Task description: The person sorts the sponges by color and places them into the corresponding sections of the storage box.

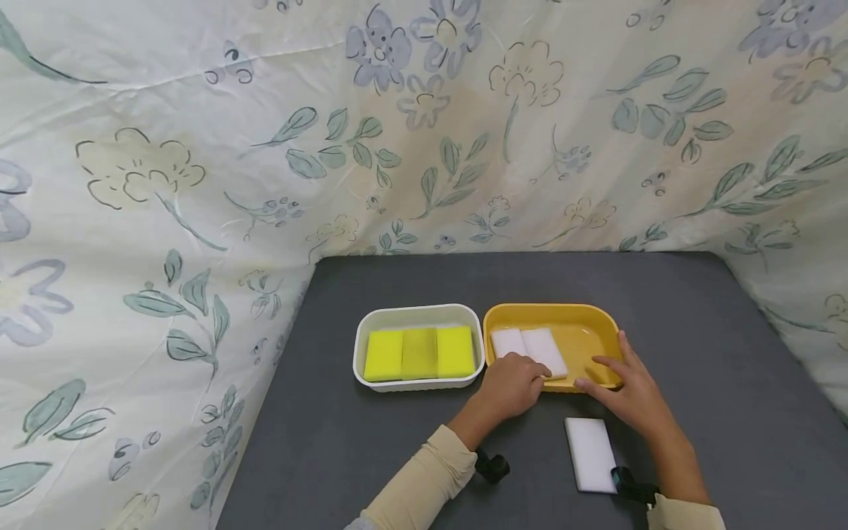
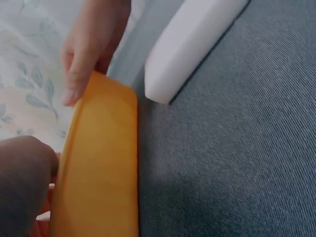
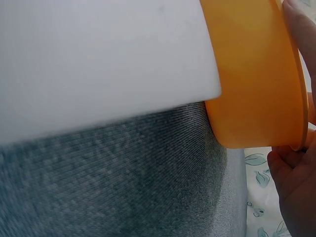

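Two white sponges (image 1: 546, 350) lie side by side in the left half of a yellow-orange tray (image 1: 586, 342). My left hand (image 1: 513, 384) reaches over the tray's near rim, its bent fingers at the near end of these sponges. In the left wrist view the tray wall hides most of those fingers. At the tray's near right corner my right hand (image 1: 629, 386) holds the rim, thumb at the front side and fingers around the right end. Another white sponge (image 1: 591, 455) lies on the table just in front of the tray, close to the right wrist.
A white tray (image 1: 361, 353) stands against the left side of the orange one, with three yellow sponges (image 1: 419, 353) in a row inside. Both trays are on a dark grey table (image 1: 318, 456). A flowered cloth (image 1: 397, 184) hangs behind and along the sides.
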`<state>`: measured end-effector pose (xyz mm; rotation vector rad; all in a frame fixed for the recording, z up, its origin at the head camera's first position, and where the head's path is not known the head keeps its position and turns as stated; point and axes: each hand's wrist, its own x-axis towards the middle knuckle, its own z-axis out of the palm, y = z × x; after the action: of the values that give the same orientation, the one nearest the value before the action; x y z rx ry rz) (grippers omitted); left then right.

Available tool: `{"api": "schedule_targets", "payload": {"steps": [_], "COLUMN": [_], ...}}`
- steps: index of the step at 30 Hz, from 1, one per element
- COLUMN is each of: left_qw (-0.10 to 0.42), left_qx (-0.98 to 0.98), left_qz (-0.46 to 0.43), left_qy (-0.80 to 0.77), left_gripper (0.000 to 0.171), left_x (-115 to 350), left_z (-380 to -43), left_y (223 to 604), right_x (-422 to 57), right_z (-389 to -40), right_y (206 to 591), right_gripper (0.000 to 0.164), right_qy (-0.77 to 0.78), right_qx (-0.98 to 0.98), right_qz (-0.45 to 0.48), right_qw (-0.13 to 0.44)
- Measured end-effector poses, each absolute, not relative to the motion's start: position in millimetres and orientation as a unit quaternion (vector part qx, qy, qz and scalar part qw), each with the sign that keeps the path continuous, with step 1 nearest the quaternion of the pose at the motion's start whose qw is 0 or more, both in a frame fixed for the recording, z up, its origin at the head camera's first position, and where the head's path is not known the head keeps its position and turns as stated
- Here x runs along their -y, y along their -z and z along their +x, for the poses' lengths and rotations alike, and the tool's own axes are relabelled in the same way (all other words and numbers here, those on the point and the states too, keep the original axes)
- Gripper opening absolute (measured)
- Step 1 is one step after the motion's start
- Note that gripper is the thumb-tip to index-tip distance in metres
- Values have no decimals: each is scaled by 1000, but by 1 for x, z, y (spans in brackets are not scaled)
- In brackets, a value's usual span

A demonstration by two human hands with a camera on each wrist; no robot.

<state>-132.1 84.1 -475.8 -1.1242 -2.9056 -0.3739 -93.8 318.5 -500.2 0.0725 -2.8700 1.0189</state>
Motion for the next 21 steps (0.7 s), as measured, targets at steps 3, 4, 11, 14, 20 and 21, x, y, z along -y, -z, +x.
{"api": "schedule_targets", "payload": {"steps": [3,4,11,14,20,21], "left_qw": [0,-6,-102,-132,-125,-122], "left_qx": [924,923,920,919,922,923], "left_qz": [-367,-370,-375,-369,-365,-363], "left_qy": [106,103,54,48,23,20], "left_gripper": [32,35,52,54,60,62], "left_x": [-84,-84,-92,-95,-94,-94], "left_z": [-132,-132,-134,-137,-137,-136], "left_y": [480,481,484,482,480,480], "right_x": [-318,-318,-322,-322,-321,-320], "right_z": [-94,-94,-93,-92,-91,-91], "right_y": [500,501,496,495,496,497], "right_gripper": [72,72,71,71,69,69], "right_qy": [-336,-336,-345,-344,-343,-344], "right_qx": [941,940,938,939,938,938], "right_qz": [26,28,20,17,35,37], "right_qw": [42,41,27,26,33,34]}}
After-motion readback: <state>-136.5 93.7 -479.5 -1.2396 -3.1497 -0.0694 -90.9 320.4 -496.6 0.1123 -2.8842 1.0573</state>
